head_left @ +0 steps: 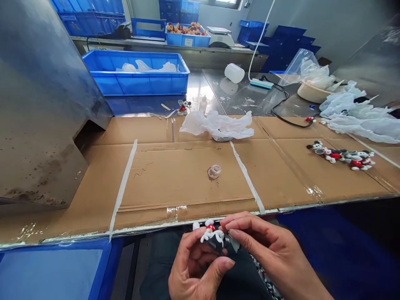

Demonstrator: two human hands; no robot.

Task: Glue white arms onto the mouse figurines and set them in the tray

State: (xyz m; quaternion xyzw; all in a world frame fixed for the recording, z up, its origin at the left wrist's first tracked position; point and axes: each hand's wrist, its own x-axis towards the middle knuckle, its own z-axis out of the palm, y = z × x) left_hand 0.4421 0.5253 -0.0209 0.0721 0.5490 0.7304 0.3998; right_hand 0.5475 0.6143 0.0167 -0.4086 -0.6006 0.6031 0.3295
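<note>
Low in front of me, just off the table's near edge, my left hand (200, 264) has its fingers wrapped round a small mouse figurine (212, 234) in white, red, black and grey. The figurine lies tilted on its side. From the right, my right hand (262, 239) pinches its end with thumb and fingertips. A dark grey piece (233, 243) shows below those fingertips; I cannot tell whether it is joined to the figurine. On the cardboard beyond lies a small clear ring-shaped roll (214, 171).
Several similar figurines (342, 156) lie at the right, and one figurine (183, 107) stands farther back. A crumpled white plastic bag (218, 124) sits mid-table. A blue crate (143, 83) is behind; a metal housing (40, 108) rises at left. A black cable (279, 114) crosses the back right.
</note>
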